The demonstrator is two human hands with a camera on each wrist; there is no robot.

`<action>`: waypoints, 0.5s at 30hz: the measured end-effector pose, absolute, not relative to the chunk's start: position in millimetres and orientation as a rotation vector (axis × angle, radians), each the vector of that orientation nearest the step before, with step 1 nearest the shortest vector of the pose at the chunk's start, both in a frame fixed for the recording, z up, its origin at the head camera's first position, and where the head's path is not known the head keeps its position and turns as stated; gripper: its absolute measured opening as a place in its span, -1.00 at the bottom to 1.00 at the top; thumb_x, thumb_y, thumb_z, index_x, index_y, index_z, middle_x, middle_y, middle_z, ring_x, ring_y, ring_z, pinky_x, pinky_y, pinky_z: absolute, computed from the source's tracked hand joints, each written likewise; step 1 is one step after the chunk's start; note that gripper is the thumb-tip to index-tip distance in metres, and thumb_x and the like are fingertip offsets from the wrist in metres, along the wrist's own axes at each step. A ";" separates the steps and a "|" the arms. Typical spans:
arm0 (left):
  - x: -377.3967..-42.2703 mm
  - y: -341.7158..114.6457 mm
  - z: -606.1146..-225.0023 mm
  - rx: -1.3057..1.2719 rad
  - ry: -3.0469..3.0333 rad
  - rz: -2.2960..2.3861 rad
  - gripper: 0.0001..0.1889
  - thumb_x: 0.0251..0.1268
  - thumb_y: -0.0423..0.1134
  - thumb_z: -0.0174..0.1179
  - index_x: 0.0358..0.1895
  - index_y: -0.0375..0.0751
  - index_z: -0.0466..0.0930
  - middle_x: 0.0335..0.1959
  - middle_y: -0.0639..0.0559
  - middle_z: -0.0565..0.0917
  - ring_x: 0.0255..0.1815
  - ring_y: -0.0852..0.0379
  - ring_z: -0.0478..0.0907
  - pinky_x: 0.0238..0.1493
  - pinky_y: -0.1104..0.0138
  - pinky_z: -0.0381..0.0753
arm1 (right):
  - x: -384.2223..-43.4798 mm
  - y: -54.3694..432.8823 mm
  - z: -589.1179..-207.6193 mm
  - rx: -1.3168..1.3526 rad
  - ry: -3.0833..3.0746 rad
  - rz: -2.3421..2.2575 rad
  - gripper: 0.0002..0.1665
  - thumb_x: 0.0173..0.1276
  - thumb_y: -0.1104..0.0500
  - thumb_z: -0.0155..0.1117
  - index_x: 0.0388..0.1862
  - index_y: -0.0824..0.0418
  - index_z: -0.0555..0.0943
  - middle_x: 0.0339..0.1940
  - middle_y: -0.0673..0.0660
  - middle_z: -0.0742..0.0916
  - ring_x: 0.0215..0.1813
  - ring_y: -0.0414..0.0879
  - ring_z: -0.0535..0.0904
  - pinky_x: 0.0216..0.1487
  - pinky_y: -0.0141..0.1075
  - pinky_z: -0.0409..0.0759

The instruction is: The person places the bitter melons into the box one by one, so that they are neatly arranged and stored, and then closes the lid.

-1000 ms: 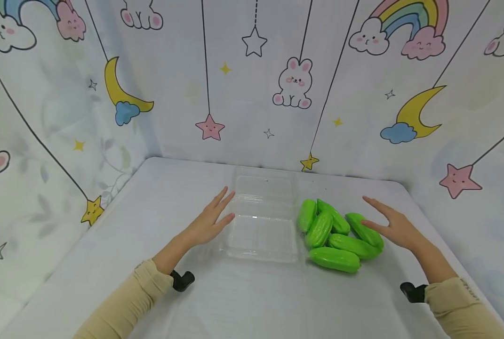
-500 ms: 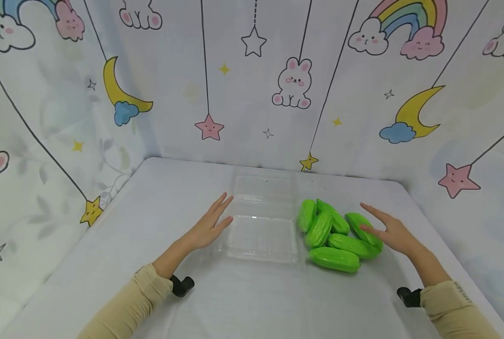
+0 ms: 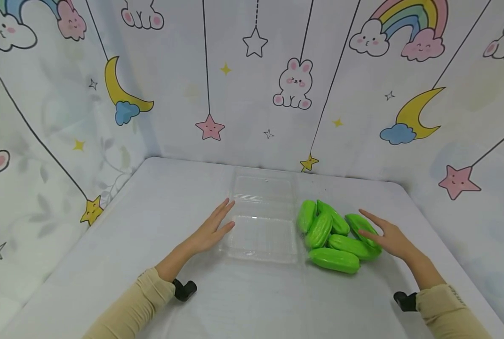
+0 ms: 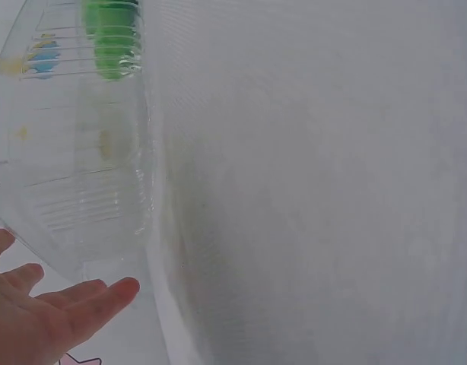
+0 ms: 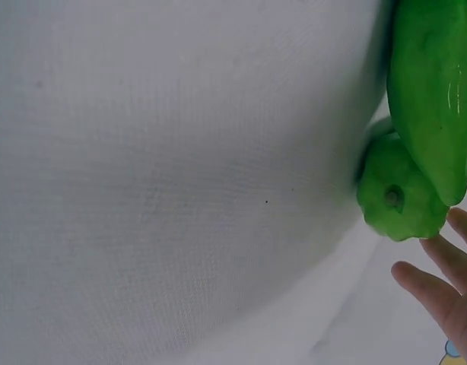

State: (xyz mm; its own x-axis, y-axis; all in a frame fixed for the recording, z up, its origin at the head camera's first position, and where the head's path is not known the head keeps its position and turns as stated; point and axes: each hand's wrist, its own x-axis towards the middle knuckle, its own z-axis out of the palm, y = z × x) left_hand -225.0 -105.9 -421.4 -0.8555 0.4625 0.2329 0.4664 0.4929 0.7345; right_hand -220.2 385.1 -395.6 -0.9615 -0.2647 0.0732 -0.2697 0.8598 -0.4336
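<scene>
Fingers (image 4: 104,310) of left hand (image 3: 205,235) and right hand (image 3: 396,239) are apart, holding nothing; glossy green vegetables (image 3: 334,260) seem light, slippery, best gripped around the middle.

Right of your left fingers (image 3: 222,210), the container (image 3: 262,240) is clear, with ribbed lines; by your right fingers (image 3: 372,218), the gourds (image 3: 349,246) are bright green. Below both, the table (image 3: 243,301) is white; beyond, the white backdrop (image 3: 252,94) carries yellow moons (image 3: 113,84), pink stars (image 3: 210,128) and rainbows (image 3: 412,12).

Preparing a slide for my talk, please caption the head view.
A left hand beside an open clear box, a right hand beside green vegetables, at a white table.
</scene>
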 end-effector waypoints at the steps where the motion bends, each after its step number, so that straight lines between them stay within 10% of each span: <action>1: -225.0 -105.5 -421.9 -0.846 -2.714 -1.338 -0.38 0.44 -0.06 -0.12 0.45 -0.12 -0.09 0.46 -0.15 -0.15 0.43 -0.14 -0.19 0.28 -0.16 -0.05 | -220.2 385.2 -396.2 0.434 -3.020 0.703 -0.21 0.33 -0.05 0.12 0.43 0.20 0.11 0.30 0.48 0.27 0.22 0.50 0.16 0.00 0.40 0.16; 15: -224.9 -100.6 -429.0 -0.836 -2.766 -1.413 -0.37 0.43 -0.13 -0.09 0.46 -0.11 -0.13 0.46 -0.18 -0.19 0.43 -0.16 -0.22 0.23 -0.15 0.10 | -225.3 390.1 -409.9 0.390 -3.074 0.712 -0.19 0.34 -0.09 0.08 0.43 0.23 0.09 0.29 0.53 0.25 0.11 0.56 0.27 -0.07 0.38 0.27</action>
State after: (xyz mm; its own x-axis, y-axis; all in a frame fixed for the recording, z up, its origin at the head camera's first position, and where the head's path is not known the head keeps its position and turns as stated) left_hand -224.9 -100.6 -429.0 -0.8622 0.4794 0.1636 0.4135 0.4796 0.7740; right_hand -225.3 390.1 -409.9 -0.9692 -0.2458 0.0180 -0.2287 0.8697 -0.4374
